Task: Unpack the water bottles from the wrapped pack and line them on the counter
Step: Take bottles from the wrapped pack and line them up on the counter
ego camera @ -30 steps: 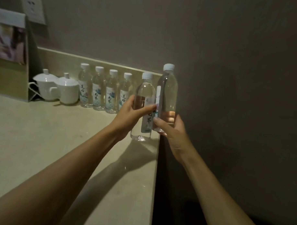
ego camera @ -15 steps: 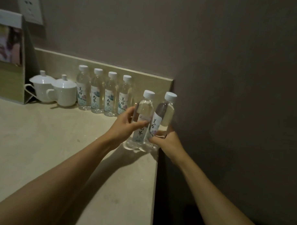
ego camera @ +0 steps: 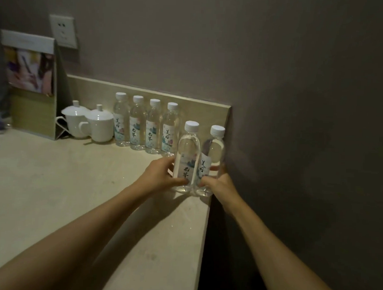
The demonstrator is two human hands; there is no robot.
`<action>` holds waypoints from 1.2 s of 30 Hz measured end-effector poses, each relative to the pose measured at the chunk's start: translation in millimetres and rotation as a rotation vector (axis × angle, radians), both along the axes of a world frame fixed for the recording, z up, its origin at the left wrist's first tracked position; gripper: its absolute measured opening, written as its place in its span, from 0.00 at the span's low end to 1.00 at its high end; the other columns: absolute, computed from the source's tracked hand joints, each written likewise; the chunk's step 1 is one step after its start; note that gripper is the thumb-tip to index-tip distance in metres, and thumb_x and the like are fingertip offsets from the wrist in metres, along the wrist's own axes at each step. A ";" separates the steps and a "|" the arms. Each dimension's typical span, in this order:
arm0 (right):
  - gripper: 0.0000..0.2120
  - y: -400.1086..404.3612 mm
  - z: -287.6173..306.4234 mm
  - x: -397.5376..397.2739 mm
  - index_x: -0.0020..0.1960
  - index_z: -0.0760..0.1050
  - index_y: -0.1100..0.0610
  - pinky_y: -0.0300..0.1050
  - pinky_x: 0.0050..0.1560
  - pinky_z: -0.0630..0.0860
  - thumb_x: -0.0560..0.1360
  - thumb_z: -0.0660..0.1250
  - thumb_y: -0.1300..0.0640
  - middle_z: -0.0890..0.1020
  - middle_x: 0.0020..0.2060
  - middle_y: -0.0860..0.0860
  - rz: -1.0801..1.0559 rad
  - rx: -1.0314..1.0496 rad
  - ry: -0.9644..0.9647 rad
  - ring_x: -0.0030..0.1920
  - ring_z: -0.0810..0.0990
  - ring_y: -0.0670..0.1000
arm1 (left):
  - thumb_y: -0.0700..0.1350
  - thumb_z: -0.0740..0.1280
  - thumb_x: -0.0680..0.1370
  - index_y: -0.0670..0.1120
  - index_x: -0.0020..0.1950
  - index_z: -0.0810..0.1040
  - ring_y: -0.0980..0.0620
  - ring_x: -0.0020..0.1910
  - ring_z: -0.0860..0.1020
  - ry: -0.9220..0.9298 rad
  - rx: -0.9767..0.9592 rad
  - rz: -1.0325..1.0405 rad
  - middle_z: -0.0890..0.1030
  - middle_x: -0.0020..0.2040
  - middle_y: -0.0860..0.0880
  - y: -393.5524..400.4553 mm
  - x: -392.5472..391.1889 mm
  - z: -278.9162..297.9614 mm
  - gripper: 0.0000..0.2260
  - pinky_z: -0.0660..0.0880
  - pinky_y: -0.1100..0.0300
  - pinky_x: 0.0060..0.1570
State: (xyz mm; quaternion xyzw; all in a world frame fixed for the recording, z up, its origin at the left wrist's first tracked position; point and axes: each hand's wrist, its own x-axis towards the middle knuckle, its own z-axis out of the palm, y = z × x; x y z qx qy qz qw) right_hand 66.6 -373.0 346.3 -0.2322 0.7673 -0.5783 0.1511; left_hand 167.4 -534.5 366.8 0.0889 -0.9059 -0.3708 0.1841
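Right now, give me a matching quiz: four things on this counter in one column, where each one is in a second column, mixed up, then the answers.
Things:
1. Left hand
2. Right hand
3. Lidded cups
4. Wall socket

Places:
A. above the card stand
B. on the bottle at the counter edge
C. left of the four-bottle row
D. on the bottle nearer that row

Pairs: 1-D, 2-B, 3-C, 4-A

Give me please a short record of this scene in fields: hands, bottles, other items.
left hand: grips left front bottle
right hand: grips right front bottle
front bottles: upright, side by side, on counter near its right edge
back row: four bottles against the backsplash
other items: two lidded white cups, standing card
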 end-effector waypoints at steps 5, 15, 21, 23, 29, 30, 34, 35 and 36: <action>0.29 4.5 -2.0 9.9 0.64 0.64 0.54 0.46 0.51 0.80 0.69 0.75 0.59 0.80 0.55 0.54 -0.042 -0.049 -0.015 0.54 0.81 0.52 | 0.44 0.76 0.71 0.45 0.62 0.77 0.50 0.48 0.82 0.069 0.061 0.073 0.83 0.56 0.47 7.3 2.3 -9.7 0.21 0.81 0.51 0.51; 0.22 -8.0 -8.4 24.1 0.57 0.70 0.56 0.54 0.57 0.76 0.70 0.73 0.47 0.75 0.55 0.52 -0.387 0.153 0.328 0.59 0.74 0.52 | 0.57 0.72 0.74 0.43 0.52 0.83 0.48 0.40 0.78 -0.053 -0.298 0.196 0.84 0.46 0.45 -3.8 -13.4 -7.2 0.18 0.73 0.56 0.40; 0.19 -27.2 -0.3 11.0 0.57 0.73 0.55 0.53 0.53 0.80 0.70 0.73 0.49 0.78 0.53 0.51 -0.393 0.165 0.255 0.52 0.80 0.51 | 0.57 0.63 0.79 0.41 0.51 0.79 0.46 0.44 0.79 -0.199 -0.524 0.106 0.81 0.46 0.44 -23.6 -44.8 -4.1 0.19 0.79 0.53 0.47; 0.19 -32.1 3.3 8.0 0.58 0.72 0.56 0.44 0.48 0.80 0.71 0.74 0.53 0.79 0.52 0.50 -0.404 0.135 0.243 0.49 0.80 0.48 | 0.56 0.63 0.80 0.41 0.50 0.79 0.47 0.44 0.79 -0.189 -0.492 0.097 0.80 0.46 0.45 -29.6 -54.1 -7.2 0.18 0.79 0.54 0.48; 0.19 -47.6 4.6 -1.8 0.57 0.71 0.57 0.48 0.49 0.81 0.71 0.74 0.55 0.81 0.53 0.53 -0.469 0.111 0.227 0.50 0.81 0.51 | 0.55 0.62 0.81 0.43 0.50 0.78 0.46 0.45 0.81 -0.164 -0.431 0.071 0.81 0.46 0.45 -37.5 -72.5 -10.8 0.15 0.81 0.50 0.49; 0.19 -50.4 4.5 -4.1 0.57 0.71 0.58 0.52 0.52 0.81 0.71 0.74 0.55 0.81 0.53 0.54 -0.480 0.119 0.234 0.51 0.81 0.53 | 0.54 0.62 0.81 0.43 0.49 0.78 0.46 0.44 0.81 -0.166 -0.424 0.070 0.81 0.46 0.44 -37.6 -74.8 -10.6 0.15 0.80 0.50 0.49; 0.19 -60.8 3.6 -12.7 0.56 0.71 0.58 0.57 0.52 0.81 0.71 0.74 0.52 0.80 0.54 0.56 -0.513 0.135 0.253 0.53 0.81 0.56 | 0.54 0.62 0.81 0.42 0.48 0.79 0.45 0.42 0.80 -0.161 -0.434 0.110 0.80 0.42 0.44 -37.5 -82.1 -9.0 0.16 0.80 0.51 0.46; 0.19 -63.0 3.0 -15.2 0.56 0.70 0.58 0.57 0.53 0.80 0.71 0.73 0.52 0.80 0.55 0.57 -0.518 0.137 0.255 0.54 0.81 0.57 | 0.54 0.62 0.81 0.42 0.48 0.79 0.44 0.43 0.81 -0.153 -0.432 0.123 0.81 0.43 0.44 -38.0 -84.1 -9.9 0.16 0.80 0.51 0.46; 0.20 -65.0 2.5 -17.7 0.57 0.70 0.59 0.58 0.53 0.80 0.71 0.73 0.53 0.80 0.56 0.58 -0.519 0.138 0.256 0.54 0.81 0.57 | 0.54 0.63 0.80 0.42 0.48 0.79 0.43 0.43 0.81 -0.145 -0.417 0.134 0.81 0.43 0.43 -38.0 -85.2 -10.4 0.15 0.80 0.50 0.47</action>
